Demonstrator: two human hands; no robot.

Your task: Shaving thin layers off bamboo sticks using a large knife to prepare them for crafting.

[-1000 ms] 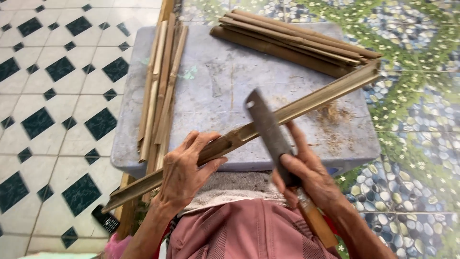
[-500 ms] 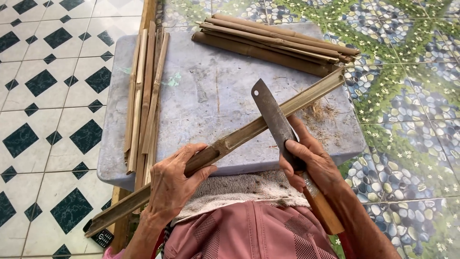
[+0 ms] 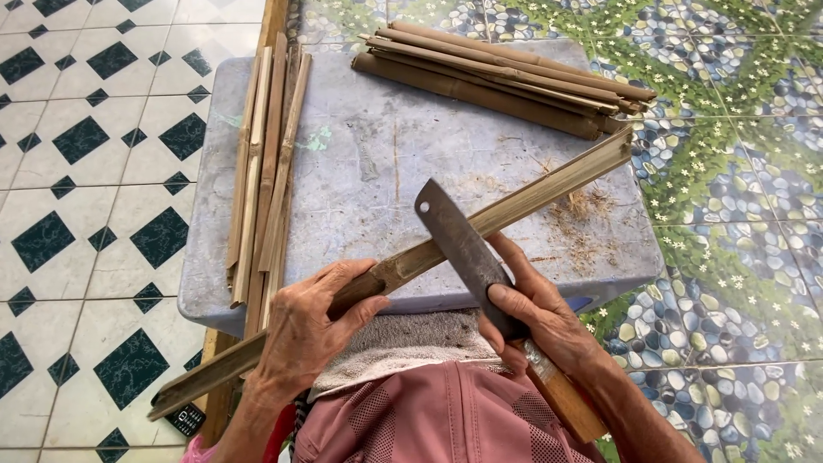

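Bamboo strip gripped by left hand across the worktop; right hand clamps the knife, blade on it; slats stacked left, poles waiting behind.

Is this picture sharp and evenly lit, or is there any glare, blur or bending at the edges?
Head view: soft, even daylight, no glare, faint shadows under the bamboo strip; left hand, right hand and knife blade look sharp; floor tile lines bow slightly toward the edges, a wide-lens effect.
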